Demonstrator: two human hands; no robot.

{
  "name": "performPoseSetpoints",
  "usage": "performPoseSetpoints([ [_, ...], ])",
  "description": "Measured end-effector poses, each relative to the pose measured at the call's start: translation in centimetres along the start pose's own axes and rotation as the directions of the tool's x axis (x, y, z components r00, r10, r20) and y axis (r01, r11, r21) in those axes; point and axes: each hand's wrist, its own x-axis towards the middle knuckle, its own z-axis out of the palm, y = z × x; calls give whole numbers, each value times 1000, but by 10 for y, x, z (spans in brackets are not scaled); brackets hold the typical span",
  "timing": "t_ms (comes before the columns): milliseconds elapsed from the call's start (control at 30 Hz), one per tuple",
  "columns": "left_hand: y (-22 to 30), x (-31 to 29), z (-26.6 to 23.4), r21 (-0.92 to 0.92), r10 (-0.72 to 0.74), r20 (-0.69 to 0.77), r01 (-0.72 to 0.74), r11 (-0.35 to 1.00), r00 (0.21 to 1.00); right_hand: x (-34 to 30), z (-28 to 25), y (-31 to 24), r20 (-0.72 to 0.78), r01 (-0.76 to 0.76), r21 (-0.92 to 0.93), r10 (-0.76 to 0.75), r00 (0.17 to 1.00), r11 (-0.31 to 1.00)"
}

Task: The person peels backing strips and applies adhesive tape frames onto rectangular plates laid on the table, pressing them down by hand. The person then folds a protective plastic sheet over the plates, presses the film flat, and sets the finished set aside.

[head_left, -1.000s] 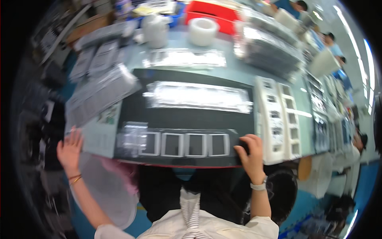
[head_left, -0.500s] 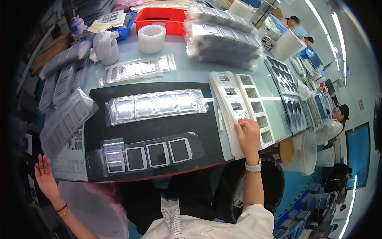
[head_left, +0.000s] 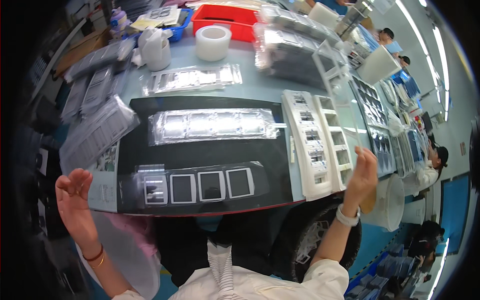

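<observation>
My right hand (head_left: 361, 176) pinches the near end of a thin, pale strip with window cutouts (head_left: 330, 75). The strip stands raised and slightly blurred, its far end beside the piles of wrapped sheets. Just left of that hand lie a stack of white strips with printed windows (head_left: 311, 142) and a stack of window-frame strips (head_left: 336, 135). My left hand (head_left: 77, 202) is off the table's left corner, fingers loosely bent, nothing in it. On the black mat (head_left: 205, 152) lie a clear film with several white-edged frames (head_left: 198, 187) and, farther back, a shiny wrapped strip (head_left: 215, 125).
Behind the mat are another shiny strip (head_left: 192, 79), a tape roll (head_left: 213, 43), a red tray (head_left: 225, 22) and high piles of wrapped sheets (head_left: 290, 50). Wrapped packs (head_left: 97, 132) overlap the left edge. Below the table's right front is a black-lined bin (head_left: 320, 245).
My right hand has moved right from the white stack, raising a window strip with it. My left hand has come up and inward, its fingers more bent. The whole view has shifted slightly.
</observation>
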Motion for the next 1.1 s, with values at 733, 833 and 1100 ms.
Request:
performPoseSetpoints([
  [733,-87,-75,170,39,-659,622,824,565,423,-78,9,-140,545,-45,817,-745,384,574],
  [833,-82,-65,170,298,-683,528,643,706,505,-72,39,-97,651,34,564,-470,596,825],
  [1100,-93,-70,180,361,-555,431,427,829,712,-98,61,-42,785,271,37,-196,588,962],
])
